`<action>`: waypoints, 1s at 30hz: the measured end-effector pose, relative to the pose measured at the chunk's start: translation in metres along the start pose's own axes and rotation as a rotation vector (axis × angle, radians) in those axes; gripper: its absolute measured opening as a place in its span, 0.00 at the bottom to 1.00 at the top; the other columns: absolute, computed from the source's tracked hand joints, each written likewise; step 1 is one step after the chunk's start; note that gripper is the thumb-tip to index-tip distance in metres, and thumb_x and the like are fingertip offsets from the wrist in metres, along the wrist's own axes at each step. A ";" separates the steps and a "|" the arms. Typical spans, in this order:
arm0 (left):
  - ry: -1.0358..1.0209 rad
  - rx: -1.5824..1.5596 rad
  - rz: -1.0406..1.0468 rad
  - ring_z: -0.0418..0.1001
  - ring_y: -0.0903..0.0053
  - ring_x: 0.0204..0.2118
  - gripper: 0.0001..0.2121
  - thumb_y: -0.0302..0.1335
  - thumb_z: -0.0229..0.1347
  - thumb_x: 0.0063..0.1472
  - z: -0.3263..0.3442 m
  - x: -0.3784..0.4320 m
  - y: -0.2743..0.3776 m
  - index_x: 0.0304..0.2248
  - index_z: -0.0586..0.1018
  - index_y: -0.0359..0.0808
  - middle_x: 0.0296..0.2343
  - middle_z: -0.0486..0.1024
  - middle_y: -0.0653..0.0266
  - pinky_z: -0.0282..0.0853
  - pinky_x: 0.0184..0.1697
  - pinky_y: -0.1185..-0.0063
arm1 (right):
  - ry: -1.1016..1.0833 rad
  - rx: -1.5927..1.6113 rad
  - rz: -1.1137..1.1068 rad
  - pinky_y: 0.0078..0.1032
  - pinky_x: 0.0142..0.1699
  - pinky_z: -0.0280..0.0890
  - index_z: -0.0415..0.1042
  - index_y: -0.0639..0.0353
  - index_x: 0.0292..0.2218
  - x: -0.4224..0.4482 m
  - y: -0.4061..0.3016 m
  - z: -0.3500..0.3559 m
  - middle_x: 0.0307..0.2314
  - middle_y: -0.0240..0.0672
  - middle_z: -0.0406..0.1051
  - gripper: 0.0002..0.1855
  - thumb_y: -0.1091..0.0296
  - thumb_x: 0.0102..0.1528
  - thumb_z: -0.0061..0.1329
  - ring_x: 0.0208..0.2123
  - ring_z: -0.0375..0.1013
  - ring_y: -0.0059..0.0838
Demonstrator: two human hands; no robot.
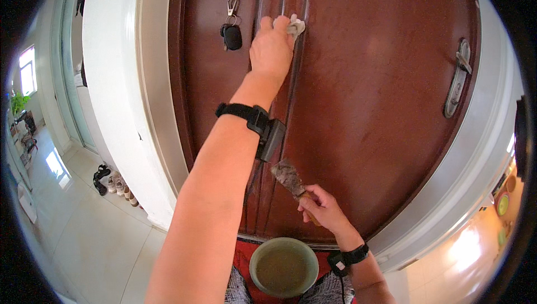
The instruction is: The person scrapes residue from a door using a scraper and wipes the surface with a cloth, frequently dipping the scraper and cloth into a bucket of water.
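My left hand (272, 46) is raised against the grooved panel of a dark red door (356, 94), holding a crumpled whitish cloth (296, 27) that touches the door. Lower down, my right hand (321, 207) grips the wooden handle of a scraper (288, 177), whose broad blade is coated in grey residue and points up and left. Below it, a round pale green basin (254, 267) of murky brownish liquid stands between my knees. Both wrists wear black straps with devices.
Keys with a black fob (232, 36) hang from a hook at the door's upper left. The metal door handle (463, 62) is at the right. A white wall edge (121, 73) rises at left, with shoes (119, 186) on the tiled floor beyond. A red mat (264, 293) lies under the basin.
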State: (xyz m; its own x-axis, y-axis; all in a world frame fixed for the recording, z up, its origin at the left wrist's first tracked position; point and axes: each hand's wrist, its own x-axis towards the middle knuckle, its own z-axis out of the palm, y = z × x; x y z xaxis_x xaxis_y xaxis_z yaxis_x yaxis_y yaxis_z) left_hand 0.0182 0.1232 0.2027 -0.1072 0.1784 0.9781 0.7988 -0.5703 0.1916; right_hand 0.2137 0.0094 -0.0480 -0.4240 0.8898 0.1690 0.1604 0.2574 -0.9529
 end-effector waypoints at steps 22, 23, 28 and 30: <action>-0.317 -0.996 -1.027 0.66 0.80 0.31 0.07 0.23 0.46 0.55 -0.059 -0.194 -0.011 0.34 0.68 0.34 0.29 0.68 0.66 0.64 0.35 0.81 | 0.093 0.475 -0.123 0.25 0.18 0.66 0.57 0.58 0.38 0.115 -0.118 0.025 0.23 0.40 0.68 0.08 0.67 0.58 0.39 0.15 0.69 0.29; -0.339 -1.047 -1.058 0.67 0.81 0.31 0.07 0.26 0.48 0.56 -0.065 -0.187 -0.011 0.35 0.69 0.34 0.29 0.68 0.66 0.64 0.34 0.82 | 0.101 0.487 -0.129 0.26 0.18 0.65 0.57 0.58 0.38 0.127 -0.125 0.025 0.22 0.40 0.68 0.08 0.67 0.58 0.39 0.15 0.69 0.29; -0.563 -1.040 -0.989 0.67 0.86 0.26 0.19 0.43 0.53 0.58 -0.082 -0.146 0.001 0.35 0.72 0.32 0.27 0.71 0.68 0.64 0.29 0.85 | 0.188 0.423 -0.343 0.27 0.20 0.66 0.57 0.57 0.34 0.167 -0.189 0.017 0.23 0.39 0.69 0.07 0.67 0.57 0.41 0.17 0.69 0.30; -0.570 -1.163 -0.992 0.68 0.84 0.25 0.18 0.42 0.54 0.58 -0.073 -0.138 -0.003 0.34 0.72 0.32 0.26 0.71 0.68 0.64 0.28 0.84 | 0.252 0.434 -0.347 0.29 0.18 0.65 0.55 0.57 0.34 0.177 -0.204 0.020 0.25 0.44 0.69 0.07 0.67 0.56 0.39 0.15 0.69 0.33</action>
State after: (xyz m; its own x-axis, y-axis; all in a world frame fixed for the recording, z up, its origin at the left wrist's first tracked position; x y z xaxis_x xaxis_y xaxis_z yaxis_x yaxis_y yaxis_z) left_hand -0.0124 0.0422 0.0735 0.1534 0.9289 0.3371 -0.3267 -0.2743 0.9045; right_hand 0.0884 0.1069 0.1708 -0.1544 0.8566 0.4924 -0.3496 0.4187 -0.8381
